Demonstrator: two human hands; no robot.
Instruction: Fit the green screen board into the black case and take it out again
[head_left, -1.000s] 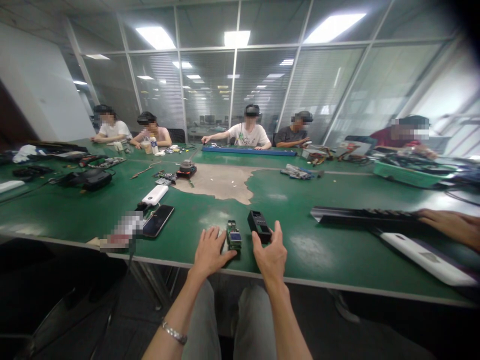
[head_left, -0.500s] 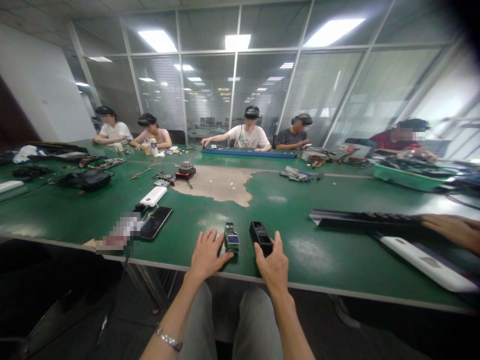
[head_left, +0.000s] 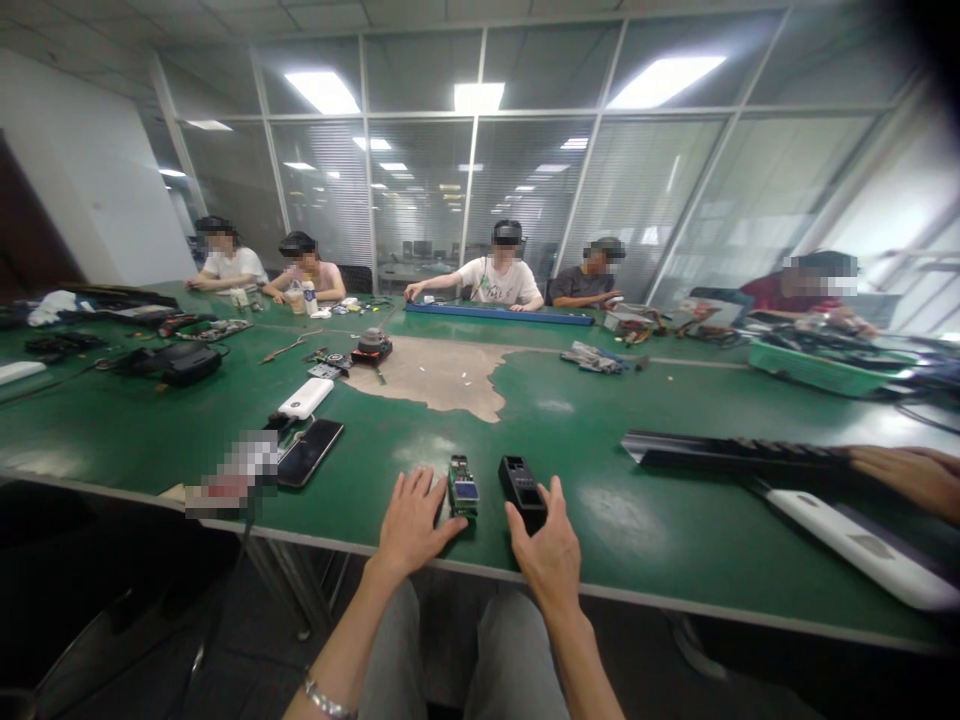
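Note:
My left hand [head_left: 411, 520] rests palm down near the table's front edge, fingers spread. Its thumb and fingertips lie beside a small green circuit board [head_left: 463, 486] with a bluish screen. To the right of the board is a black plastic casing [head_left: 519, 481] with rectangular openings, its far end angled slightly left. My right hand [head_left: 549, 540] has its thumb on the casing's left side and its fingers on the right side, gripping the near end. Part of that end is hidden by the hand. Board and casing lie apart on the table.
The green table [head_left: 592, 420] holds a dark smartphone [head_left: 311, 452] and a white power bank [head_left: 306, 398] at left. A black channel-shaped part [head_left: 697, 450] and a long white device [head_left: 855, 545] lie at right, near another person's hand [head_left: 900, 480]. Several people sit across.
The camera view has tilted up slightly, so everything sits a little lower in the picture. My hands, the circuit board and the casing keep nearly the same places relative to each other.

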